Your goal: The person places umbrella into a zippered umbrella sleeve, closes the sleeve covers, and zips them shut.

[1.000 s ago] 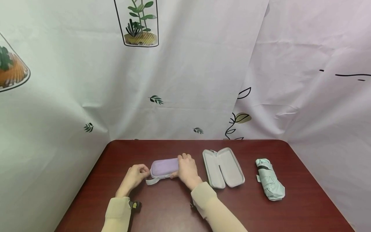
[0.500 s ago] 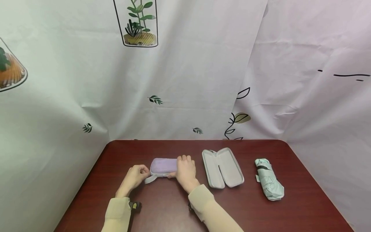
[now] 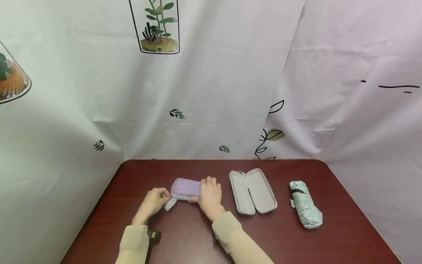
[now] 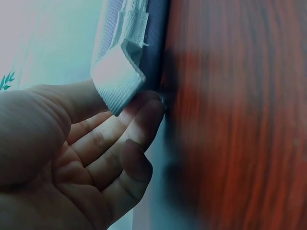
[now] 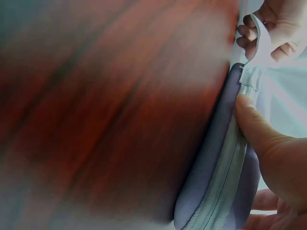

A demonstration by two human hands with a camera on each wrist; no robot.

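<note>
A purple zip case (image 3: pixel 185 187) with a pale zip along its side lies on the table, left of the middle. My right hand (image 3: pixel 210 194) grips its right end from above; in the right wrist view the thumb (image 5: pixel 254 122) presses along the closed stretch of zip (image 5: pixel 225 177). At the left end, my left hand (image 3: pixel 154 201) pinches the case's corner with thumb and fingertips. A folded white strap (image 4: pixel 117 79) sticks out there and hides the pinched spot in the left wrist view.
Right of the case lies an opened grey hard case (image 3: pixel 254 191), its two halves spread, inside up. Farther right is a folded mint-green umbrella (image 3: pixel 306 205). The dark red table (image 3: pixel 191 234) ends at a white printed curtain (image 3: pixel 211 91).
The purple case has turned slightly, its left end swinging away from me. My right hand has shifted a little left with it, and the strap points more toward me. My left hand has stayed put.
</note>
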